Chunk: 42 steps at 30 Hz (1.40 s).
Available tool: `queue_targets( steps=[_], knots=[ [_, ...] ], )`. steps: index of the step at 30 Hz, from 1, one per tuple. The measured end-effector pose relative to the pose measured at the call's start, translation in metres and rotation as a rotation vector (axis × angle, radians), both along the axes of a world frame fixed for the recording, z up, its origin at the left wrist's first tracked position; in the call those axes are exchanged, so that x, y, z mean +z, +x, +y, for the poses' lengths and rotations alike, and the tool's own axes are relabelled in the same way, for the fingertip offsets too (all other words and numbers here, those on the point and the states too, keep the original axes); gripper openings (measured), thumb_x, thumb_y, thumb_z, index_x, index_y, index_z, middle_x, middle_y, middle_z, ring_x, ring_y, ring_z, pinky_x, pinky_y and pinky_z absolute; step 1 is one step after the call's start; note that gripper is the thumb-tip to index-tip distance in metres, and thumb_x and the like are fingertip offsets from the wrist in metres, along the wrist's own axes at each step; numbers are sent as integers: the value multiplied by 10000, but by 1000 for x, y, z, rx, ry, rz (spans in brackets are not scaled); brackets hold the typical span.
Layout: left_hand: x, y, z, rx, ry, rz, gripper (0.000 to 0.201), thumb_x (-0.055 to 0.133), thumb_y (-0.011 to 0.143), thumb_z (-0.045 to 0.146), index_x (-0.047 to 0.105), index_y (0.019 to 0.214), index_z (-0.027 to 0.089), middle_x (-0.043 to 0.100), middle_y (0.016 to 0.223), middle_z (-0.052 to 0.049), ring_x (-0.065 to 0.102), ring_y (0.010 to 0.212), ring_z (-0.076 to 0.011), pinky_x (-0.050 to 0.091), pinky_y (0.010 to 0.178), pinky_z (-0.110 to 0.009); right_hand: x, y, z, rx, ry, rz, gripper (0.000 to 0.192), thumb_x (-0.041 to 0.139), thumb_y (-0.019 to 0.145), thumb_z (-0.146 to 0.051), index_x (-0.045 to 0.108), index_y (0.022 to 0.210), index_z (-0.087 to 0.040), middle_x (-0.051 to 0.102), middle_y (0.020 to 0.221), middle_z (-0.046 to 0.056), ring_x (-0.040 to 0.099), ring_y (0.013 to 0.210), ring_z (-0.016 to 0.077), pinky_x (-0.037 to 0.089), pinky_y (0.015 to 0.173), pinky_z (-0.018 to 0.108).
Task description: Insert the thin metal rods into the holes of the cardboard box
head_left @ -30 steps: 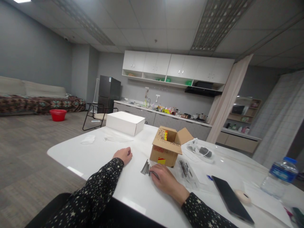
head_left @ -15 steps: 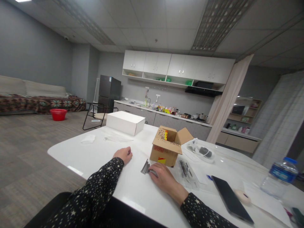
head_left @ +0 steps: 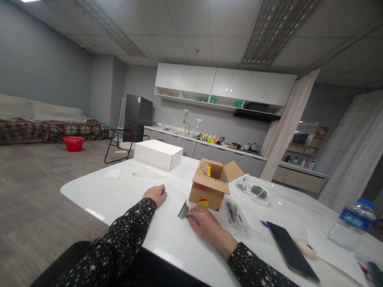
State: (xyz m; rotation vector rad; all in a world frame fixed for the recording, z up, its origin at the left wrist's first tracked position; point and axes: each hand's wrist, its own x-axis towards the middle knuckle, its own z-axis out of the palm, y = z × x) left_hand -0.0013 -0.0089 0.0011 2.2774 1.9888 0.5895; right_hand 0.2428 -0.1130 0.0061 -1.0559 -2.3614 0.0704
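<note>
Two hands rest on the white table (head_left: 128, 191). The right hand (head_left: 205, 225) lies palm down with its fingertips (head_left: 191, 215) on the near ends of a small bundle of grey metal rods (head_left: 183, 210), pinning them to the tabletop; whether the fingers curl round any rod is hidden under the hand. The left hand (head_left: 155, 195) sits well to the left of the bundle, loosely curled with fingers together, and whether it holds anything cannot be told. The bundle lies just in front of an open cardboard box (head_left: 211, 184), whose flaps stand up and whose inside is out of sight. Right of the box, a clear plastic bag (head_left: 236, 217) holds more dark rods, too small to make out. Behind it lies a second clear bag (head_left: 254, 191) with dark, blurred contents. A black phone (head_left: 291, 251) lies face up near the right forearm, a pale oval object (head_left: 305, 247) just beside it, and a water bottle (head_left: 353, 223) stands farther right. At the far left end sit a closed white box (head_left: 158, 154) and some crumpled clear wrapping (head_left: 111, 174). Both star-patterned sleeves are cut off by the lower edge of the head view.
</note>
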Motion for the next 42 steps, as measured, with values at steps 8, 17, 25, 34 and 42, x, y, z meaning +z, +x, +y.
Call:
queue_targets(
  steps=[8, 17, 25, 34, 42],
  knots=[
    [-4, -1, 3, -7, 9, 7, 205, 422, 814, 353, 577, 836, 222, 668, 834, -63, 613, 785, -212, 425, 699, -306, 0, 2, -4, 17, 5, -9, 210, 513, 880, -158, 681, 999, -197, 669, 938, 54, 579, 921, 176, 439, 851, 312],
    [-1, -1, 1, 4, 0, 18, 214, 423, 816, 354, 588, 856, 224, 674, 837, -57, 615, 801, -205, 428, 709, -302, -4, 4, -2, 62, 12, 30, 196, 522, 872, -162, 681, 976, -208, 663, 940, 48, 578, 914, 170, 444, 838, 313],
    [-3, -1, 2, 0, 4, 8, 209, 427, 811, 351, 586, 851, 222, 668, 834, -59, 612, 799, -209, 424, 706, -304, -2, 2, -4, 58, 9, 29, 192, 531, 862, -143, 677, 966, -210, 664, 941, 39, 576, 915, 166, 439, 840, 309],
    [-5, -2, 5, -3, 12, 13, 203, 423, 810, 349, 579, 836, 222, 667, 819, -62, 614, 781, -215, 425, 691, -309, -1, 2, -5, 77, 13, 37, 187, 526, 868, -146, 677, 959, -209, 664, 949, 43, 576, 919, 165, 440, 844, 314],
    [-6, -1, 5, -4, 13, 10, 204, 432, 811, 357, 582, 840, 221, 667, 818, -57, 611, 778, -202, 420, 691, -294, -2, 2, -5, 75, 2, 43, 187, 527, 862, -149, 672, 962, -211, 666, 956, 40, 577, 926, 165, 433, 853, 309]
  ],
)
